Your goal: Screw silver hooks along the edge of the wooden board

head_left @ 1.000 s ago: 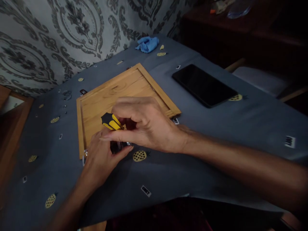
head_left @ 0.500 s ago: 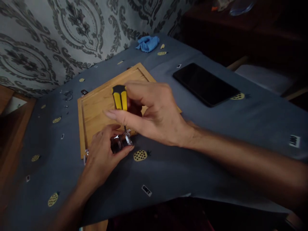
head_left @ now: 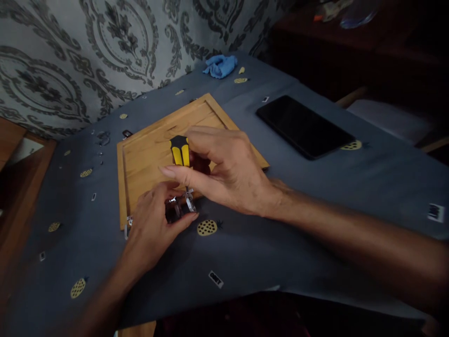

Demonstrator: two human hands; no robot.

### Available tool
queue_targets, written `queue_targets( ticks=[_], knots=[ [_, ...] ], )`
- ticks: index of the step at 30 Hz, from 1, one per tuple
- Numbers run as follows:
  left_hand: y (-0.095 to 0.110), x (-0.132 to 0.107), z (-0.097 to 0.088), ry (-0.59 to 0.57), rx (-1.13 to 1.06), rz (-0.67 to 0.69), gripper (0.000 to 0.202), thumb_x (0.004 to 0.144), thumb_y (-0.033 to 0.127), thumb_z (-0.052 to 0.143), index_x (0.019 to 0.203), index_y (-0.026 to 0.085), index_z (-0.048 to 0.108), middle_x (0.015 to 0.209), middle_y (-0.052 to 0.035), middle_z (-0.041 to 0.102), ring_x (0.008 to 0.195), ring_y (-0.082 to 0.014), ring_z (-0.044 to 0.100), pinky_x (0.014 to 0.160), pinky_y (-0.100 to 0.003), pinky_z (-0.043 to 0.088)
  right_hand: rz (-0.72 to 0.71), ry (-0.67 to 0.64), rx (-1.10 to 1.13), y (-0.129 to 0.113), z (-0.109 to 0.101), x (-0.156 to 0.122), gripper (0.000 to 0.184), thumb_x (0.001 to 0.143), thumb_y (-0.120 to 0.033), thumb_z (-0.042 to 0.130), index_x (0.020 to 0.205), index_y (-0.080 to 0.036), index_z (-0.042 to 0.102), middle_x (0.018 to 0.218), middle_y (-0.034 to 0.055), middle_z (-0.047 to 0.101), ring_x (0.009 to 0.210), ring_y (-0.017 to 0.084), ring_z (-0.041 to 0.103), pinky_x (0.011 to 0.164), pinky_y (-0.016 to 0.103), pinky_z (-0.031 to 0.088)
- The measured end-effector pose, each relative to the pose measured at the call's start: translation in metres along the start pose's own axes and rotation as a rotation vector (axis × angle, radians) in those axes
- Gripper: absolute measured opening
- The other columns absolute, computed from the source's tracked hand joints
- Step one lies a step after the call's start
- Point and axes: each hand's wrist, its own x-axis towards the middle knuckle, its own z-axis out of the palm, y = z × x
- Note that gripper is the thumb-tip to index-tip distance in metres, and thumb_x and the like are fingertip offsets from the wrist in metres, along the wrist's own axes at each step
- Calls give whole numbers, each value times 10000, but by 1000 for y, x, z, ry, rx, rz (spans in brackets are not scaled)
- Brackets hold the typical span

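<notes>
My right hand (head_left: 224, 171) is closed round a small screwdriver with a yellow and black handle (head_left: 180, 150), held nearly upright, tip down. The tip meets a small dark part with shiny metal bits (head_left: 180, 206) at the near edge of a wooden tray (head_left: 147, 150). My left hand (head_left: 154, 229) pinches that small part from the near side and holds it steady on the grey-blue tablecloth (head_left: 245, 252). What the part is, I cannot make out.
A black phone or tablet (head_left: 305, 126) lies face up to the right of the tray. A crumpled blue cloth (head_left: 220, 65) sits at the far edge by the patterned wall. Several tiny screws or parts (head_left: 100, 140) lie left of the tray. Dark furniture stands at the right.
The screwdriver swung from a low slant to nearly upright over the small part, and my right hand rose with it. My left hand stayed on the part.
</notes>
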Motion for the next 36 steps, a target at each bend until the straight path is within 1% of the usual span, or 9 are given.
queue_targets(
  ticks=[3,6,11,18,20,23,26,28,36],
  knots=[
    [0,0,0,-9,-9,-8,448,778,371,789,1128,257,534,1023,-18,739,971,-300,685,864,-498,508,-11,0,2,2,2,-1,379,914,-288,670,663,-201,400,638,-72,416,574,72,379,627,238,375],
    [0,0,0,-21,-24,-25,458,773,376,791,1131,258,532,1049,-24,740,981,-312,682,851,-499,510,-7,-5,-8,4,4,-3,380,922,-287,661,660,-198,401,640,-69,431,577,70,375,622,234,375],
    [0,0,1,-6,-20,-18,436,773,378,789,1109,261,536,1048,-22,737,957,-308,683,823,-486,517,-8,-12,64,7,9,-4,365,919,-281,663,656,-184,429,645,-66,422,602,70,410,606,238,354],
    [1,-1,0,-10,-10,-16,446,792,386,771,1147,264,532,1031,-23,738,952,-299,689,823,-470,515,2,25,27,2,4,-2,358,912,-289,672,654,-186,447,631,-67,447,584,66,422,598,239,368],
    [0,-1,0,-13,-11,-11,445,800,392,764,1154,267,527,1027,-20,737,954,-298,689,830,-475,514,15,27,22,0,2,-1,367,911,-305,673,652,-193,438,620,-69,452,571,68,419,591,239,373],
    [0,-1,1,-1,2,2,433,797,401,763,1134,259,532,1005,-23,736,938,-303,689,827,-488,517,16,13,14,-1,1,-1,390,910,-306,674,648,-200,406,603,-74,420,548,67,384,587,237,378],
    [-1,0,1,12,21,11,382,800,415,754,1077,247,552,968,-29,731,916,-312,685,810,-501,524,-7,-10,4,0,2,-1,395,920,-300,663,649,-197,395,619,-74,409,567,66,382,609,237,383],
    [-1,0,2,15,28,15,374,804,425,749,1072,245,559,969,-33,727,915,-315,684,802,-506,529,-13,-17,5,1,3,-2,403,922,-293,663,646,-194,387,632,-73,407,583,65,386,615,235,378],
    [-3,-2,2,29,61,27,380,805,451,746,1061,231,573,932,-43,724,884,-311,686,784,-493,535,-27,-38,17,2,6,-3,401,915,-268,671,641,-192,388,637,-69,383,601,72,375,614,245,344]
  ],
)
